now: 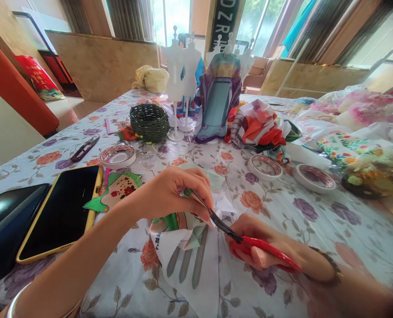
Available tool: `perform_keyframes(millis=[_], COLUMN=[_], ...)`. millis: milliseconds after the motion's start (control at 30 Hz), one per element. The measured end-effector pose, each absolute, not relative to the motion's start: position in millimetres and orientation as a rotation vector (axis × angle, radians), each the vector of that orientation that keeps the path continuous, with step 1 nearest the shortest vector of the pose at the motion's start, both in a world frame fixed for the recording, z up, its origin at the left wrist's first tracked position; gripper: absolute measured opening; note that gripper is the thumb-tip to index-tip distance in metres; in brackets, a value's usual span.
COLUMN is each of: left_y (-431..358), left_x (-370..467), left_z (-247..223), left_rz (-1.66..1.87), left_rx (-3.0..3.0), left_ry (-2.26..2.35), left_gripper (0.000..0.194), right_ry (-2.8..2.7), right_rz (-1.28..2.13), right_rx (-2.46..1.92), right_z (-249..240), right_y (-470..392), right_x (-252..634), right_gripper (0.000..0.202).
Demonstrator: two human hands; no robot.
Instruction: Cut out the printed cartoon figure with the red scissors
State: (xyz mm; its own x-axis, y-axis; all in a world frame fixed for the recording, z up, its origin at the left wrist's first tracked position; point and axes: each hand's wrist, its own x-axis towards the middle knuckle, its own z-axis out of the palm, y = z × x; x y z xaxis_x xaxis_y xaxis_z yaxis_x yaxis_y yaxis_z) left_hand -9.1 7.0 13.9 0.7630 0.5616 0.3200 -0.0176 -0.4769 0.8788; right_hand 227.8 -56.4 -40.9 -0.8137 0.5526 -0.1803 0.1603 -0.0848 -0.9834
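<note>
Apparently partway through cutting: clamping scissors [256, 244] in right grip [259, 230], pinching cloth [211, 255] in left grip [179, 190], over counter [133, 282] — counting cutout [118, 190] by phone [60, 212] as done, grey stripes [185, 265] as uncut.

red scissor handles [272, 253], floral tablecloth [116, 278]

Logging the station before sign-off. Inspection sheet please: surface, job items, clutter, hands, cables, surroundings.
Surface: floral tablecloth, occupied on all sides.
Job items: red scissors; printed sheet with grey stripes, lying beneath the hands.
Clutter: yellow-cased phone, dark device beside it, snips, green cutout, woven basket, three tape rolls.
Hands: right hand grips the scissors; left hand pinches paper close to the blades, grip partly hidden.
Cables: nothing seen.
Surroundings: mannequin forms at the back; windows beyond.
</note>
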Motion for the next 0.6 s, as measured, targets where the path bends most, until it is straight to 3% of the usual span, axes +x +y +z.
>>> perform_keyframes(millis=[600], left_y=[8.2], left_x=[-9.9], left_z=[13.9], left_rz=[0.734], left_rx=[1.966], left_ry=[0.38], left_gripper=[0.011], right_ry=[-1.812], right_rz=[2.015], right_rx=[-0.707], right_z=[-47.4], right_y=[-55.5], right_x=[226.2], right_gripper=[0.062])
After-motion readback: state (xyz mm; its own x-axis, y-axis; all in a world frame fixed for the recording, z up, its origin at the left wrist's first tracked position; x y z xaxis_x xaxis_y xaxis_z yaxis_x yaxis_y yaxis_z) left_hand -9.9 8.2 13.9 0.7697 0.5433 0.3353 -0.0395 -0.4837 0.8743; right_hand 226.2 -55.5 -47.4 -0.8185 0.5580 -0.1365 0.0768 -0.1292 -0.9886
